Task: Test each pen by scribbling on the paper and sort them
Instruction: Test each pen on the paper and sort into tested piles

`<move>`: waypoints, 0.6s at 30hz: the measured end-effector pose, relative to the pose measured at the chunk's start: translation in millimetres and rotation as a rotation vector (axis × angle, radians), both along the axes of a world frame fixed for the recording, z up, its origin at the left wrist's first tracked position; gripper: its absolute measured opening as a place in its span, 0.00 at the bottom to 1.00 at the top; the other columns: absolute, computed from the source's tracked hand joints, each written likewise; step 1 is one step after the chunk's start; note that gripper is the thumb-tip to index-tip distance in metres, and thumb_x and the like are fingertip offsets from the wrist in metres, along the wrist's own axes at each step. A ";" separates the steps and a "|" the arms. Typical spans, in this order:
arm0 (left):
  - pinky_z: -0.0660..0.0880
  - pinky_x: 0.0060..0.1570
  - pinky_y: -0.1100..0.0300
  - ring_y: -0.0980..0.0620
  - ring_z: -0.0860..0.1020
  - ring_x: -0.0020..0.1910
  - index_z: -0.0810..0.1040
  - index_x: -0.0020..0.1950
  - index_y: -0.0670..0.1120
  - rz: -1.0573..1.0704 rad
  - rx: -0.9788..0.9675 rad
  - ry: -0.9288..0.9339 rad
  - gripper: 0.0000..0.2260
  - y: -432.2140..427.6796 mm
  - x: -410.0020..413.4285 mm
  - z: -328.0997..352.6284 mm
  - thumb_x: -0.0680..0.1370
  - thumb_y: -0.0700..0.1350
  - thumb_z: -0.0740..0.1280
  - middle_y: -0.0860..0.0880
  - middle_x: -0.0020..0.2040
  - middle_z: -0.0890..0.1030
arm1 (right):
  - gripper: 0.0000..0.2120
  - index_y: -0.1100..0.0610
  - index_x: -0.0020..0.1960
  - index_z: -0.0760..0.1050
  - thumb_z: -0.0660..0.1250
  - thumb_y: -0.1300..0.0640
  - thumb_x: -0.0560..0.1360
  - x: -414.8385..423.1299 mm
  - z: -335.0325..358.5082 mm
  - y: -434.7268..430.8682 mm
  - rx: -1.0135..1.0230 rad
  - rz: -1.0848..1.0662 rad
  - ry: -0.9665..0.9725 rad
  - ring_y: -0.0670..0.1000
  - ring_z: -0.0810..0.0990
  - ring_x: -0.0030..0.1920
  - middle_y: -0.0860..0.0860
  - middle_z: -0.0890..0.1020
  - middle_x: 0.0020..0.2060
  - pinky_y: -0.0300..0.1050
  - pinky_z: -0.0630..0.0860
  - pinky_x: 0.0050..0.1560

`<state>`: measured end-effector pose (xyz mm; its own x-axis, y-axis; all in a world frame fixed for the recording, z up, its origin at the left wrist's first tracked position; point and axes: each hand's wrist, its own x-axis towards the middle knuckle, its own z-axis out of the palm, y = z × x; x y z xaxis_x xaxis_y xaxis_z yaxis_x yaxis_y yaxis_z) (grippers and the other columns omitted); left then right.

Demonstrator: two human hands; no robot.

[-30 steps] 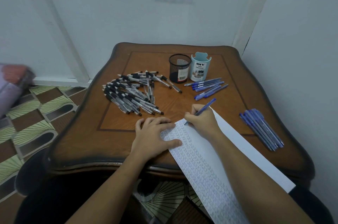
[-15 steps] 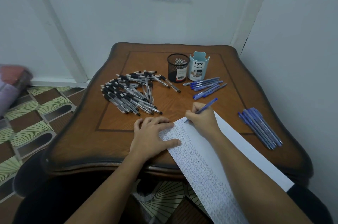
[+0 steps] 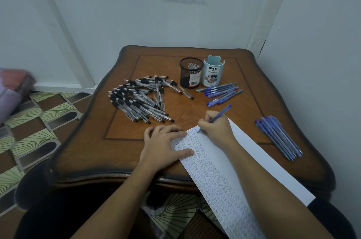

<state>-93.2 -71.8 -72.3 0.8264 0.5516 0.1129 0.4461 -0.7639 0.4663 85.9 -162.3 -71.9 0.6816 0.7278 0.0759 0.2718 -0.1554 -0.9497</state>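
From the head camera I look down over two bare forearms reaching onto a dark wooden tabletop point(image 3: 97, 151). A long white paper point(image 3: 263, 160) runs from the lower right, past the near edge of the tabletop, up toward its middle. The left strip of the paper is filled with rows of small scribbles.

The left hand point(image 3: 166, 147) lies flat at the paper's left edge. Its fingers point(image 3: 172, 131) are straight and slightly apart on the wood, and the thumb presses on the scribbled strip. Just beyond it, the right hand point(image 3: 214, 127) rests on the paper's far end, its fingers curled and clamped on a blue pen point(image 3: 220, 113). The pen's tip touches the paper at the top of the scribbles, and its barrel slants up and to the right.

To the right of the paper, near the tabletop's edge, a tight row of blue pens point(image 3: 279, 137) lies side by side. Beyond the left hand is a loose heap of black pens point(image 3: 140, 100). Farther back, a smaller cluster of blue pens point(image 3: 220, 92) lies just before two upright holders that touch each other: a black mesh cup point(image 3: 191, 72) and a pale blue organizer point(image 3: 214, 71) labelled "DIY". I cannot tell what either holds.

A patterned floor point(image 3: 29, 131) shows at the left, and pale walls stand behind.
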 end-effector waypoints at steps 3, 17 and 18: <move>0.44 0.69 0.52 0.64 0.60 0.66 0.75 0.64 0.65 0.001 -0.001 0.001 0.36 0.6 0.3 -0.3 0.61 0.79 0.54 0.68 0.65 0.68 | 0.15 0.62 0.32 0.67 0.70 0.65 0.73 0.3 -1.6 0.2 -0.010 -0.003 -0.006 0.45 0.73 0.28 0.48 0.68 0.23 0.47 0.74 0.37; 0.44 0.68 0.53 0.63 0.60 0.66 0.75 0.64 0.65 0.001 0.005 0.002 0.37 0.7 0.3 0.3 0.61 0.79 0.54 0.68 0.65 0.69 | 0.18 0.57 0.29 0.65 0.69 0.67 0.72 1.5 -1.4 0.5 0.031 -0.015 0.031 0.49 0.73 0.29 0.53 0.67 0.25 0.48 0.74 0.37; 0.44 0.68 0.53 0.63 0.60 0.66 0.75 0.64 0.65 0.000 0.007 0.005 0.37 0.6 0.4 0.3 0.61 0.79 0.54 0.68 0.65 0.69 | 0.18 0.57 0.29 0.65 0.69 0.66 0.73 2.2 -1.9 0.5 0.037 -0.026 0.033 0.50 0.73 0.30 0.53 0.67 0.25 0.48 0.74 0.37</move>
